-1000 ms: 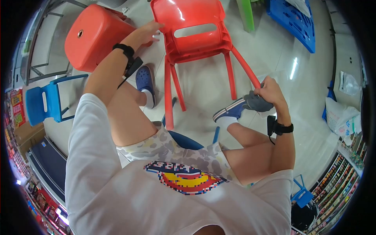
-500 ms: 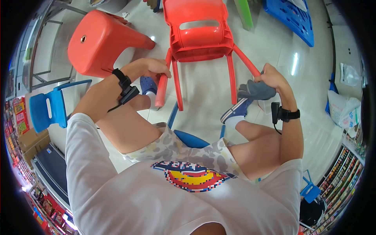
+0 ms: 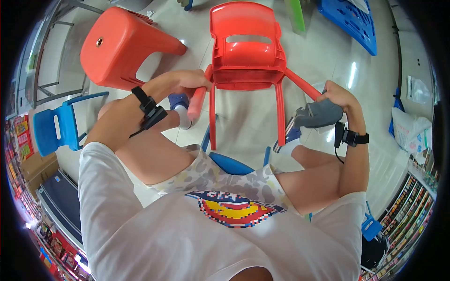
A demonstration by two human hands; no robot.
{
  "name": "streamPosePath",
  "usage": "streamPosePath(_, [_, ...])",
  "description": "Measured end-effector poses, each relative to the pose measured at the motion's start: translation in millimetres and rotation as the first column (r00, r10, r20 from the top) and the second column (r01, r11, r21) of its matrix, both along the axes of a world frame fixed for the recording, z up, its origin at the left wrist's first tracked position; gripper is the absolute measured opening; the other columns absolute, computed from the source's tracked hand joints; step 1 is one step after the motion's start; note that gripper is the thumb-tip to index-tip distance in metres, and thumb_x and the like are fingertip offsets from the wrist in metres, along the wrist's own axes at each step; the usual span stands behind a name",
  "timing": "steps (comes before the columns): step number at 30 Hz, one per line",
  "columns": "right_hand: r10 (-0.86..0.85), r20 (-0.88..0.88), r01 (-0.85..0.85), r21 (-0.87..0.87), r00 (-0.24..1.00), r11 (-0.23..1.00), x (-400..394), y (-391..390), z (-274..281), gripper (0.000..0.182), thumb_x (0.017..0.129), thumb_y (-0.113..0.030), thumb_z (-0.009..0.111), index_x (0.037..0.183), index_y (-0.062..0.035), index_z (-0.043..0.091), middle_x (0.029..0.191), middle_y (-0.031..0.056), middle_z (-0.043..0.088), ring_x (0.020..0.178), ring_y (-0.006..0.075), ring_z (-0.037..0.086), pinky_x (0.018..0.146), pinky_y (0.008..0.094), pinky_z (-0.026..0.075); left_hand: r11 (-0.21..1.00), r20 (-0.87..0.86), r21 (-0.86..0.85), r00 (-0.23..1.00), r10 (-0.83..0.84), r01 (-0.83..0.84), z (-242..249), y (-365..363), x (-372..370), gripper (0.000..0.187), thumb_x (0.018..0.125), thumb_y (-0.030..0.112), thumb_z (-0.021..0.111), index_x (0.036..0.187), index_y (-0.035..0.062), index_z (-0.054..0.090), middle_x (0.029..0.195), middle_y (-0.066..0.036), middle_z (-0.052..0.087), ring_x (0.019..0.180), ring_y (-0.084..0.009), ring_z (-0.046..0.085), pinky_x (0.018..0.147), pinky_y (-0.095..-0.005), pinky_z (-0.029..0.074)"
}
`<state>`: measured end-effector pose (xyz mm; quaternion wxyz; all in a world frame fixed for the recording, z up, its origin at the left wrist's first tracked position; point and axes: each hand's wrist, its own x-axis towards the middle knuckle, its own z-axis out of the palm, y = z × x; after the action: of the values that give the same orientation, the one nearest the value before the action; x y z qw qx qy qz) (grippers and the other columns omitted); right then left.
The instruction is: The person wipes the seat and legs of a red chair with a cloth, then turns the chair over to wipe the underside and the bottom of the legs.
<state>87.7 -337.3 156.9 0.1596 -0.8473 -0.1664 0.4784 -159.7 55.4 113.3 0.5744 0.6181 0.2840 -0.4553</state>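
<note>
- Gripping a leg of the red chair (image 3: 248,56), the left hand (image 3: 193,80) has its fingers curled round it, a little above the leg's near end.
- The right hand (image 3: 338,97) clutches a grey glove (image 3: 321,114) beside the end of the chair's right outer leg; whether its fingers also grasp that leg, I cannot tell.
- The chair is in front of the person, between the two hands, its legs running toward the knees.
- Below the glove, partly hidden by it, is a blue shoe (image 3: 291,136).
- Past the left forearm are a red stool (image 3: 115,42) and a small blue chair (image 3: 58,129).
- At the far right, a white bag (image 3: 408,133) rests near the shelves (image 3: 405,210).
</note>
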Motion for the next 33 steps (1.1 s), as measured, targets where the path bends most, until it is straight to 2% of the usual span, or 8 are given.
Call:
streamPosePath(8, [-0.033,-0.157,0.017,-0.098,0.987,0.995,33.5,-11.7,-11.6,0.035,0.078,-0.023,0.077,0.092,0.0066,0.066,0.083,0.0077,0.067,0.075,0.0105,0.063,0.06,0.0287,0.049,0.983,0.09,-0.023,0.979,0.185,-0.183,-0.1,-0.2,26.4,0.034,0.087,0.026,0.068,0.106,-0.0018,0.063,0.086,-0.01,0.063,0.064,-0.0173,0.061,0.054,-0.0313,0.052])
streamPosePath(10, [-0.393,-0.329,0.448,0.112,0.859,0.887,35.3,-22.3,-7.3,0.031,0.085,-0.025,0.071,0.1,0.0022,0.07,0.091,0.0072,0.071,0.081,0.0125,0.066,0.072,0.0282,0.053,0.982,0.097,-0.031,0.977,0.191,-0.189,0.3,0.2,34.1,0.029,0.088,0.028,0.069,0.102,0.0031,0.063,0.083,-0.009,0.063,0.064,-0.0159,0.061,0.053,-0.0278,0.051])
streamPosePath(17, [-0.666,0.017,0.613,0.373,0.746,0.696,45.4,-23.7,16.1,0.038,0.097,-0.035,0.059,0.084,-0.0016,0.072,0.082,0.0033,0.069,0.072,0.0155,0.062,0.069,0.0296,0.049,0.761,0.071,-0.333,0.789,0.61,-0.557,-55.8,33.9,71.1,0.026,0.097,0.034,0.064,0.099,0.0089,0.061,0.084,-0.01,0.066,0.07,-0.0186,0.064,0.06,-0.0279,0.052])
streamPosePath(19, [-0.513,0.312,0.471,0.202,0.8,0.858,50.2,-31.2,31.7,0.047,0.098,-0.042,0.061,0.079,0.0,0.07,0.074,0.0033,0.067,0.065,0.0152,0.06,0.065,0.0304,0.048,0.7,0.085,-0.291,0.711,0.698,-0.652,-48.6,30.7,79.9,0.029,0.098,0.037,0.061,0.104,0.0085,0.06,0.09,-0.013,0.067,0.073,-0.022,0.065,0.063,-0.0303,0.053])
streamPosePath(23, [-0.543,0.272,0.483,0.257,0.795,0.837,12.1,-29.6,69.8,0.053,0.098,-0.047,0.064,0.075,0.0008,0.068,0.066,0.0027,0.064,0.059,0.0148,0.058,0.062,0.0316,0.048,0.643,0.139,-0.226,0.629,0.765,-0.732,-49.8,29.4,91.8,0.052,0.104,0.05,0.039,0.12,0.0031,0.053,0.104,-0.019,0.068,0.084,-0.0316,0.068,0.074,-0.0383,0.054])
streamPosePath(25, [-0.6,-0.157,0.593,0.471,0.785,0.653,-6.5,-25.3,77.0,0.048,0.096,-0.045,0.069,0.081,0.0004,0.068,0.077,0.0031,0.067,0.068,0.0143,0.06,0.067,0.0284,0.047,0.607,0.198,-0.208,0.575,0.794,-0.767,-43.8,25.9,96.3,0.062,0.106,0.052,0.026,0.127,-0.0026,0.047,0.108,-0.021,0.068,0.091,-0.0321,0.07,0.081,-0.0395,0.051])
streamPosePath(28, [-0.522,-0.281,0.572,0.599,0.805,0.56,-49.2,1.2,81.9,0.036,0.095,-0.038,0.073,0.092,-0.002,0.069,0.092,0.0033,0.068,0.082,0.0133,0.062,0.074,0.0274,0.048,0.583,0.276,-0.275,0.518,0.809,-0.764,-57.2,29.5,96.7,0.058,0.106,0.047,0.027,0.13,-0.0028,0.047,0.113,-0.022,0.069,0.099,-0.0311,0.07,0.086,-0.0377,0.049])
streamPosePath(33, [0.183,0.054,-0.185,0.498,0.982,0.847,-86.3,35.2,79.1,0.044,0.076,-0.033,0.087,0.107,-0.0071,0.068,0.101,0.0066,0.067,0.097,0.0182,0.063,0.083,0.0348,0.051,0.697,0.472,-0.196,0.557,0.684,-0.69,-54.4,15.2,83.2,0.042,0.106,0.032,0.038,0.127,-0.0012,0.053,0.118,-0.018,0.069,0.1,-0.0284,0.071,0.087,-0.0371,0.049])
